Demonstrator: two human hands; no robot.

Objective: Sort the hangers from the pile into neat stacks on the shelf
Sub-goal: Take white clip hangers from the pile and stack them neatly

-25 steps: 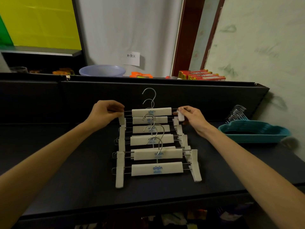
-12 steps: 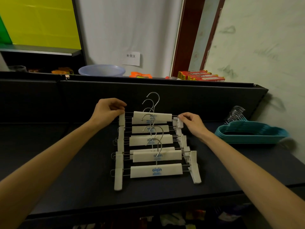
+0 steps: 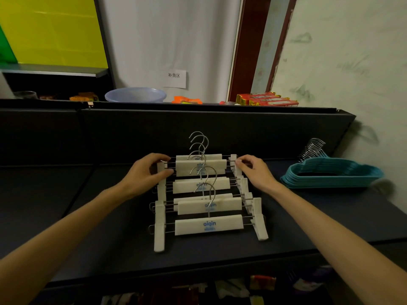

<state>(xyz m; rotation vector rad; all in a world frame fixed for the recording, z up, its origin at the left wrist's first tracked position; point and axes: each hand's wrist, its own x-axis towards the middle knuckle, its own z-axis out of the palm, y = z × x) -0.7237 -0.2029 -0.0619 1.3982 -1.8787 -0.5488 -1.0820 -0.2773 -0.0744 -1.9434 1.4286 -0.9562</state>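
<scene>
Several white clip hangers (image 3: 208, 205) with metal hooks lie overlapped in a row on the dark shelf (image 3: 88, 238), running from the front edge toward the back panel. My left hand (image 3: 147, 172) pinches the left clip of a white hanger near the far end of the row (image 3: 201, 167). My right hand (image 3: 253, 170) pinches the right clip of the same hanger. That hanger lies low on the row, overlapping the ones behind it. A neat stack of teal hangers (image 3: 330, 176) sits at the right end of the shelf, hooks pointing back.
A dark back panel (image 3: 220, 128) rises behind the shelf. Above it stand a pale blue basin (image 3: 135, 94), orange packets (image 3: 187, 99) and red boxes (image 3: 266, 99). A paper label (image 3: 174, 78) hangs on the white wall. Assorted goods show below the shelf's front edge.
Both hands have lowered the far hanger toward me onto the row. One second ago it was held higher and farther back.
</scene>
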